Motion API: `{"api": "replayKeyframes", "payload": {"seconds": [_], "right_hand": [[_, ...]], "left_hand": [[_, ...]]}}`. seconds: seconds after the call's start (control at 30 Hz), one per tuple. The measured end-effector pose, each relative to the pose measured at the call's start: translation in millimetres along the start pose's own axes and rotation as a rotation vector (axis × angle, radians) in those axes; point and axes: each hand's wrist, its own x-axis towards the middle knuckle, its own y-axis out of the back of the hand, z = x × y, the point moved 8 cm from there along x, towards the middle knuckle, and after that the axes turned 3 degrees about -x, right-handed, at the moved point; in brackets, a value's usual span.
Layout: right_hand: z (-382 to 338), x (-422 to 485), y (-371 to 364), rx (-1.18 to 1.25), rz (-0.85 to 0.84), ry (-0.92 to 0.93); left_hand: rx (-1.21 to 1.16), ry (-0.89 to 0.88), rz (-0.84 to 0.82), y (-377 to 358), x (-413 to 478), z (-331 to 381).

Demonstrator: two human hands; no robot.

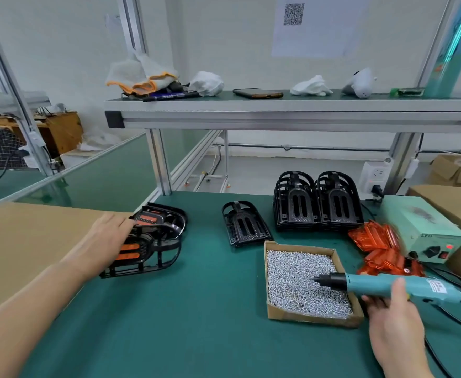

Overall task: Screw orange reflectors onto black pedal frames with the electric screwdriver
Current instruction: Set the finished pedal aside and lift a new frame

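**Around your bench**

On the shelf [278,105] above you lie a black phone [258,93], orange-edged gloves [144,77], a dark pen [169,96] and crumpled white cloths [311,87]. A sheet with a QR code [313,25] hangs on the wall. Flat brown cardboard [33,241] lies at your left.

two bare hands out in front, left flat, right gripping

the left forearm [33,296] runs in from the lower left edge, stretched forward, and the left hand [109,236] lies palm down on a pedal frame [153,249] with its fingers nearly straight (the thumb is hidden, so a grip cannot be told). the right forearm [403,361] rises from the bottom right edge; the right hand [392,315] grips the electric screwdriver [371,285], thumb [398,286] over its body, the other fingers [373,302] curled beneath.
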Motion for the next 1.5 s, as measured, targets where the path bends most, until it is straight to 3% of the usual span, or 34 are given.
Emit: {"api": "replayKeyframes", "payload": {"seconds": [0.03, 0.1, 0.23, 0.33, 0.67, 0.93, 1.07, 1.17, 1.27, 1.4, 1.5], "right_hand": [[7, 1, -7, 0.167, -0.036, -0.150], [14, 5, -6, 0.221, -0.021, -0.213], [-4, -4, -2, -0.015, 0.050, -0.006], [-3, -3, -9, 0.106, 0.021, -0.031], [-3, -1, -12, 0.129, 0.017, 0.002], [-4, -5, -12, 0.165, 0.008, -0.021], [-7, -9, -13, 0.163, 0.017, -0.020], [-6, -8, -11, 0.181, 0.037, -0.031], [-3, -5, -6, 0.264, 0.072, -0.072], [4, -1, -3, 0.391, 0.109, -0.139], [6, -1, -2, 0.402, 0.107, -0.137]], "left_hand": [[0.032, 0.026, -0.009, 1, 6, -4], [0.134, 0.038, -0.027, -6, 16, -11], [0.185, 0.156, -0.086, -20, 38, -22], [0.186, 0.243, -0.159, -35, 55, -29], [0.261, 0.332, -0.421, -88, 86, -37], [0.128, 0.465, -0.385, -94, 83, -30], [0.068, 0.570, -0.236, -79, 84, -15], [0.031, 0.480, -0.089, -66, 98, 18], [-0.174, 0.231, -0.004, -66, 114, 80], [-0.308, -0.068, -0.062, -75, 116, 173], [-0.204, -0.122, -0.143, -90, 111, 207]]}}
